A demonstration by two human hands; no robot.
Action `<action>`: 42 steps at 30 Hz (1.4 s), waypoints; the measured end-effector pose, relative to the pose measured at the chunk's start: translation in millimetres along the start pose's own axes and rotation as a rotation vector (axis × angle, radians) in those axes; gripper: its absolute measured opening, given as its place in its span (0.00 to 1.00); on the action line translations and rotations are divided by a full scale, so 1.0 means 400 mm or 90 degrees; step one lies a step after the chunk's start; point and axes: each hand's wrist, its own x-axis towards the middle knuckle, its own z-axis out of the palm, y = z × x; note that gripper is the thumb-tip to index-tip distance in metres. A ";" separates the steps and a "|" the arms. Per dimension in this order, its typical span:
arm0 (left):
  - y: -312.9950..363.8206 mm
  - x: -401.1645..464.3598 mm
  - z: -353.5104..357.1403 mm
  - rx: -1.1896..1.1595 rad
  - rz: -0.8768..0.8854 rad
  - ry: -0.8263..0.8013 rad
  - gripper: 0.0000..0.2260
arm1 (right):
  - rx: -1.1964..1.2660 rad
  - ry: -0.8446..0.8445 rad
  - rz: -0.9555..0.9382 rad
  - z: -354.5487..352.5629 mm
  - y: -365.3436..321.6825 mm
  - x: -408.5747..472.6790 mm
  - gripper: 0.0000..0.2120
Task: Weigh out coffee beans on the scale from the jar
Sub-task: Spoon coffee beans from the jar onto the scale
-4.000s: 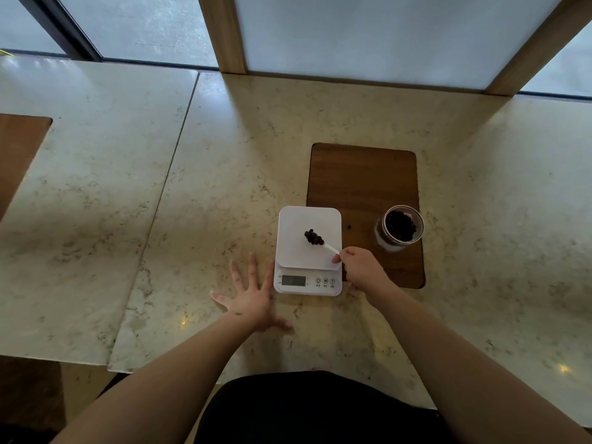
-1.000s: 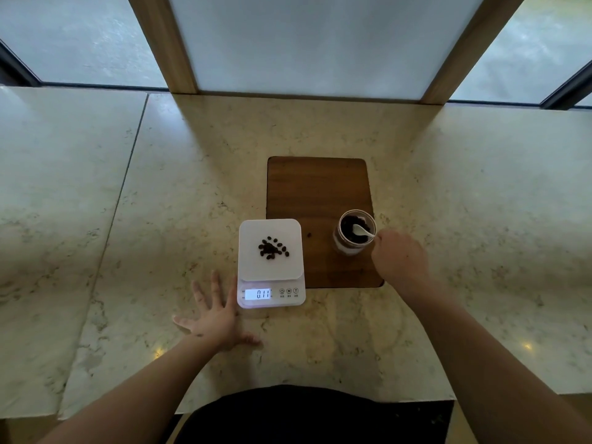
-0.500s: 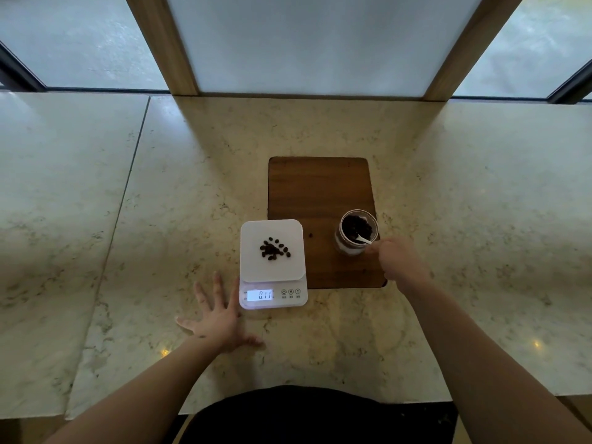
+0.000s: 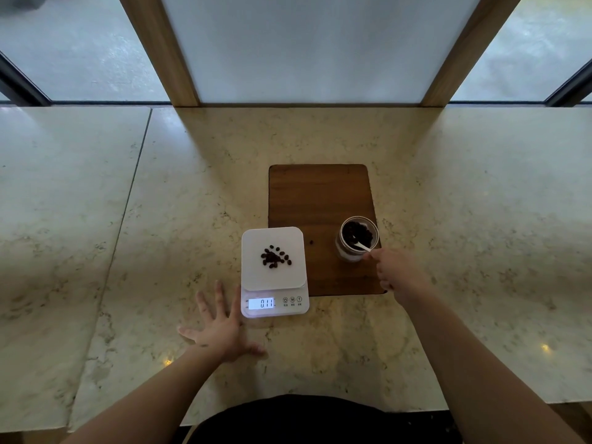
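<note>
A white kitchen scale (image 4: 274, 283) stands on the marble counter, its lit display showing 011. A small heap of dark coffee beans (image 4: 275, 257) lies on its platform. To its right, an open glass jar (image 4: 356, 238) holding dark beans stands on a wooden board (image 4: 320, 200). My right hand (image 4: 398, 274) grips the handle of a small white spoon (image 4: 362, 246); the spoon's bowl is down among the beans inside the jar. My left hand (image 4: 217, 328) lies flat with fingers spread on the counter, touching the scale's near left corner.
One loose bean (image 4: 311, 242) lies on the board between scale and jar. The marble counter (image 4: 160, 203) has a seam on the left and runs back to a window with wooden frame posts (image 4: 166, 49). The counter's near edge is close to my body.
Four seconds ago my right hand held the spoon with beans over the scale; the beans now lie on the platform and the display is lit. Over the last second the spoon dipped deeper into the jar.
</note>
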 end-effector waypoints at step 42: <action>0.012 -0.016 -0.009 0.009 -0.007 0.000 0.68 | -0.374 0.260 -0.336 -0.026 0.032 -0.002 0.14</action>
